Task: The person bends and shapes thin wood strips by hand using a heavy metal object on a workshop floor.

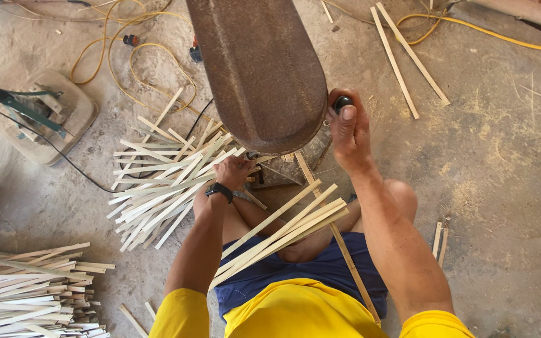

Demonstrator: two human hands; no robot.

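Observation:
My right hand (pixel 349 131) is closed around a black knob (pixel 342 102) at the right side of a rusty brown machine cover (pixel 261 69). My left hand (pixel 234 170), with a black watch on the wrist, reaches under the cover's lower edge and grips a thin pale wooden strip there. A bundle of pale wooden strips (pixel 280 231) lies across my lap, over blue shorts. One long strip (pixel 339 241) runs from under the machine down past my right leg.
A heap of cut pale strips (pixel 164 181) lies left of the machine. A stacked pile of strips (pixel 29 291) fills the lower left corner. Yellow cable (pixel 126 59) loops on the dusty floor. A fan base (pixel 39 116) sits left. Two loose strips (pixel 405 59) lie upper right.

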